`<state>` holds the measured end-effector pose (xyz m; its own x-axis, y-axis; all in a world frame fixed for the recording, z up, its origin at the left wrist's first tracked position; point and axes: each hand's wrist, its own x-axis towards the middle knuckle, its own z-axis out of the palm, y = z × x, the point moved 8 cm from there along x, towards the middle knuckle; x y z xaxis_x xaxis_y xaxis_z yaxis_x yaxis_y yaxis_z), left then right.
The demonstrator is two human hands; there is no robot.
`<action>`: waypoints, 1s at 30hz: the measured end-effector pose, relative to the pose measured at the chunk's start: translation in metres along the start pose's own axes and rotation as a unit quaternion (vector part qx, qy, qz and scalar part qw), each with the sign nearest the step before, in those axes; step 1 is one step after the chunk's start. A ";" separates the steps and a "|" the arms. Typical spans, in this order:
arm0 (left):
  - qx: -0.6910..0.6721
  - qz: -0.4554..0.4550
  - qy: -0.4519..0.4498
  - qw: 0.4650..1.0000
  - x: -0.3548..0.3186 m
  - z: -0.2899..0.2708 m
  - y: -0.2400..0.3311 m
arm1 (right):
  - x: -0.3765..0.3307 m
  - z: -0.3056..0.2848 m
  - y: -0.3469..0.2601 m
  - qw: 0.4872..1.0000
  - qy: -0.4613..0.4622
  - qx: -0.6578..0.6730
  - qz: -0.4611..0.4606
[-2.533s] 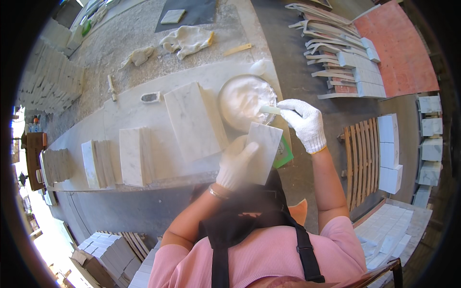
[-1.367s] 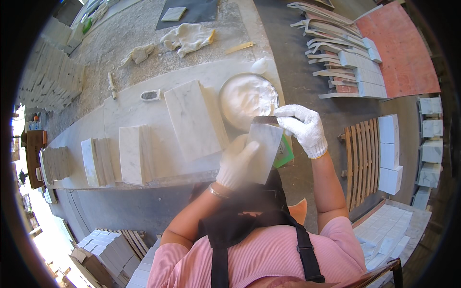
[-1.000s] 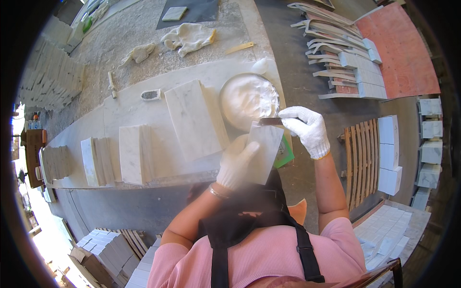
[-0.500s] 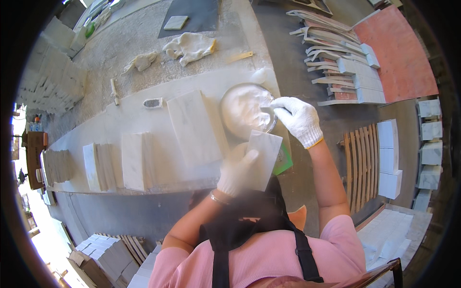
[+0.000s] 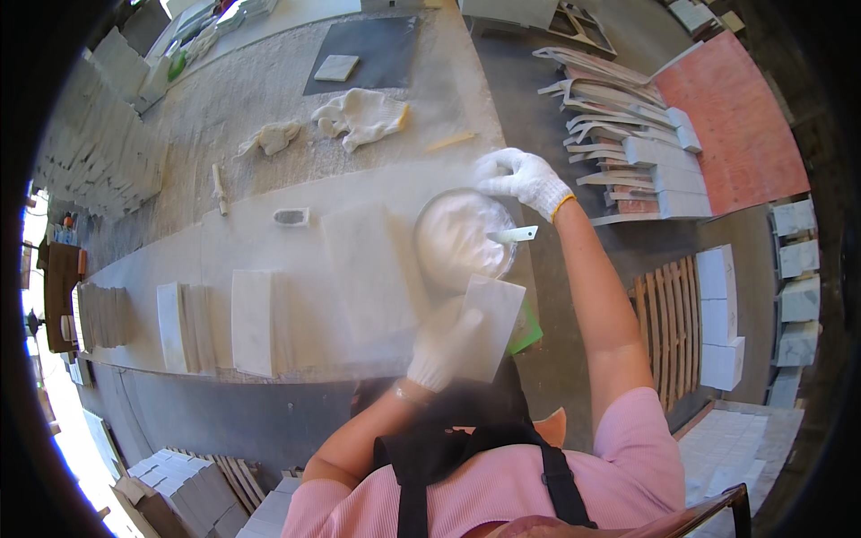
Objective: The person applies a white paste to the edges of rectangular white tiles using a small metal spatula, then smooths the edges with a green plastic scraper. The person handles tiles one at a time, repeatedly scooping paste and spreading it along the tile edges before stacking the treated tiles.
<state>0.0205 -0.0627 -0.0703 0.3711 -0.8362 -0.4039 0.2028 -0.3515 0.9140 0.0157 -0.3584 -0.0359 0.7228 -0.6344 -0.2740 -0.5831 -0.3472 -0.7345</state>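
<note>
My left hand (image 5: 441, 345), in a white knit glove, grips a flat white stone tile (image 5: 491, 325) tilted near my body. Just beyond the tile, a round bowl (image 5: 416, 235) contains white paste or powder (image 5: 462, 235). A small scraper with a pale handle (image 5: 517, 235) rests in it, its handle jutting over the right rim. My right hand (image 5: 522, 179), also gloved, is past the bowl's far right rim, fingers curled down where a white rounded lump lay; whatever is under the fingertips is hidden. Left of the bowl lies a larger tile (image 5: 369, 269), blurred by haze.
Tile stacks (image 5: 253, 321) stand along the table's near edge. Spare white gloves (image 5: 360, 117), a small rectangular block (image 5: 291, 217) and a dark sheet (image 5: 381, 54) lie farther back. A green object (image 5: 526, 330) shows beneath my held tile. Wooden pallets (image 5: 665, 327) and tiles are on the right.
My right hand has let go of the scraper, leaving it in the bowl, and moved up and left to the lump beyond the rim. My left hand still holds the tile.
</note>
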 end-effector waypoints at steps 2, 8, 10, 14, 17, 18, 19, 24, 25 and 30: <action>0.016 0.004 -0.008 1.000 0.001 0.000 -0.002 | -0.007 -0.003 0.000 0.995 0.005 0.100 0.014; 0.022 0.000 -0.011 1.000 0.003 0.000 -0.008 | -0.116 -0.042 -0.043 0.964 0.080 0.198 -0.159; 0.014 0.016 0.002 1.000 0.003 -0.001 -0.007 | -0.152 -0.029 -0.037 0.955 0.037 0.275 -0.107; -0.027 0.031 -0.010 0.999 0.004 0.000 -0.007 | -0.192 -0.010 -0.023 0.983 0.058 0.166 -0.046; -0.041 0.026 -0.010 0.999 0.003 0.000 -0.008 | -0.199 0.000 -0.022 0.989 0.055 0.122 -0.060; -0.042 0.030 -0.009 0.999 0.002 0.000 -0.007 | -0.200 0.003 -0.020 0.989 0.055 0.127 -0.058; -0.038 0.035 -0.005 0.999 0.001 0.000 -0.005 | -0.199 0.005 -0.018 0.990 0.054 0.124 -0.052; -0.023 0.024 0.003 0.999 0.000 -0.001 -0.003 | -0.196 0.010 -0.021 0.992 0.055 0.077 -0.085; -0.005 0.027 0.009 1.000 -0.001 -0.002 -0.002 | -0.195 0.010 -0.022 0.992 0.061 0.060 -0.091; -0.023 0.024 0.003 0.999 0.000 -0.001 -0.001 | -0.190 0.012 -0.024 0.994 0.048 0.043 -0.088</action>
<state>0.0213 -0.0613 -0.0716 0.3864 -0.8491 -0.3603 0.2258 -0.2916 0.9295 -0.1033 -0.2209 0.0265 0.7693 -0.6340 -0.0791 -0.4141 -0.4005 -0.8174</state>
